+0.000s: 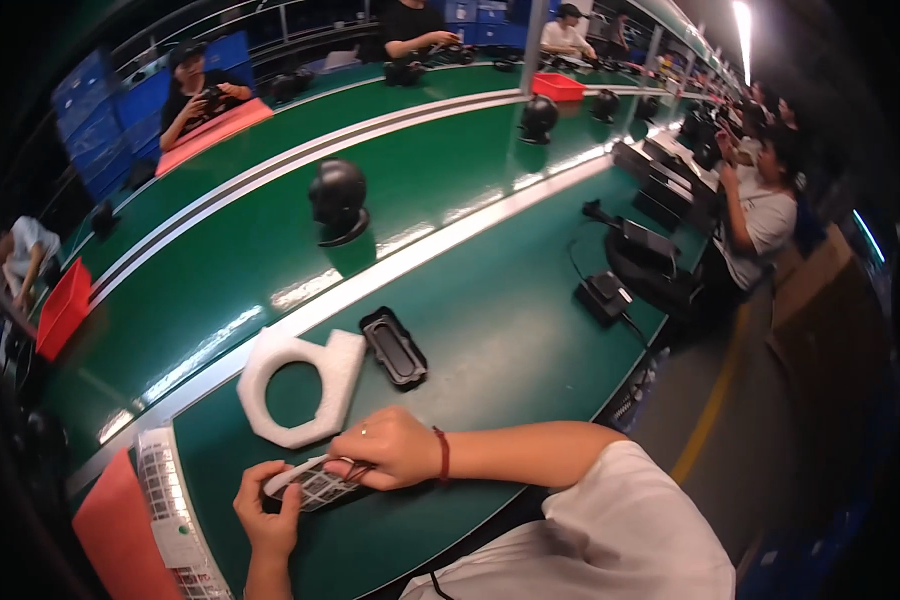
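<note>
Near the table's front edge, my two hands meet around a thin piece with a pale rim and a dark-and-white grid face. My left hand grips its left end between thumb and fingers. My right hand, with a ring and a red cord at the wrist, is closed at its right end, where thin dark strands show by the fingers; what they belong to I cannot make out. Just beyond lies a white foam ring with a round hole. Beside the foam sits a black oblong tray-like part.
A sheet of small white labels and a red-orange mat lie at left. Black power adapters with cables rest at right. Past the metal rail, a green conveyor carries black rounded devices. Several people work around it.
</note>
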{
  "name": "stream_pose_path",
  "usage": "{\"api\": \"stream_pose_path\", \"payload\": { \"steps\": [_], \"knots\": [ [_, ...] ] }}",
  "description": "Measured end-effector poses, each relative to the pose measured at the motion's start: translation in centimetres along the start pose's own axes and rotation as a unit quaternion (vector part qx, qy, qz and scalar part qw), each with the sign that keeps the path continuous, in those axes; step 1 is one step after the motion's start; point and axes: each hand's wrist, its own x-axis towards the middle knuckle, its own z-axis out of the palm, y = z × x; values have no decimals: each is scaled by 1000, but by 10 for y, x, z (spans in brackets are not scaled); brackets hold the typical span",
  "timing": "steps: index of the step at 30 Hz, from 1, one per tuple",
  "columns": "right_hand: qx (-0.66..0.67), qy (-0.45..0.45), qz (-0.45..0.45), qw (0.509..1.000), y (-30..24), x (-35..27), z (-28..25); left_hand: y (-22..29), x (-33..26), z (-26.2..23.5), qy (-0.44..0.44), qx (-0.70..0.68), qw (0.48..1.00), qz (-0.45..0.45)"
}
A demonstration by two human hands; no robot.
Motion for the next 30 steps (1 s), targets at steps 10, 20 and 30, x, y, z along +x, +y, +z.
{"api": "stream_pose_path", "payload": {
  "steps": [10,20,30],
  "knots": [
    [4,-4,15,1000,2,-5,1,3,-1,3,-1,-39,999,-24],
    [5,-10,20,1000,3,-4,2,6,-3,1,-26,-8,1000,10],
    [0,-27,35,999,1,-6,2,5,-4,-1,-25,32,999,24]
  ]
}}
